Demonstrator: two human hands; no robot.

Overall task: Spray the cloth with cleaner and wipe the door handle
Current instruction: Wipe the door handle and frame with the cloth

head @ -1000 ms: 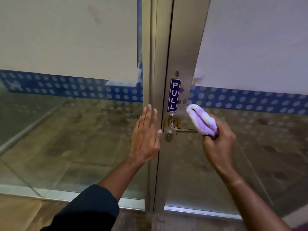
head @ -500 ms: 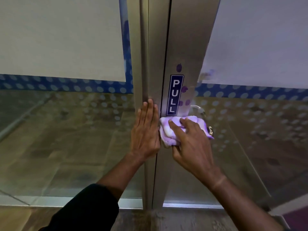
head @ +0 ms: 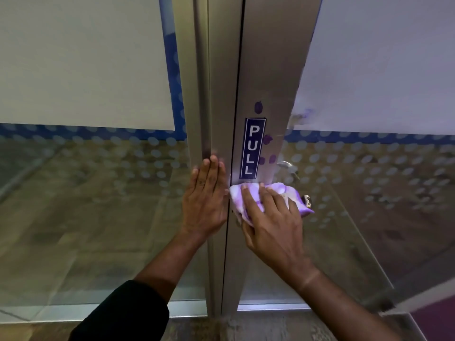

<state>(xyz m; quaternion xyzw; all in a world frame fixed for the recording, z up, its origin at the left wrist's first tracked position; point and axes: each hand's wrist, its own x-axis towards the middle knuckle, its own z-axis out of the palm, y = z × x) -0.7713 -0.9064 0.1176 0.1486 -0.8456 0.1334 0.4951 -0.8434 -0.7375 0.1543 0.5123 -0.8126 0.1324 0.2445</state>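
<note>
Wiping step underway: purple-white cloth [head: 278,196] sits centre frame, bunched over the door handle [head: 306,200], which is mostly hidden, only its end showing at the cloth's right edge. Right hand [head: 270,225] lies on top, fingers [head: 248,201] spread and curved over the cloth, pressing it to the metal door stile [head: 268,70] just below the PULL sign [head: 253,148]. Next move likely calls for rubbing along the lever. Left hand [head: 206,200] flat on the frame [head: 197,94] left of the cloth, fingers straight and together, bracing.
</note>
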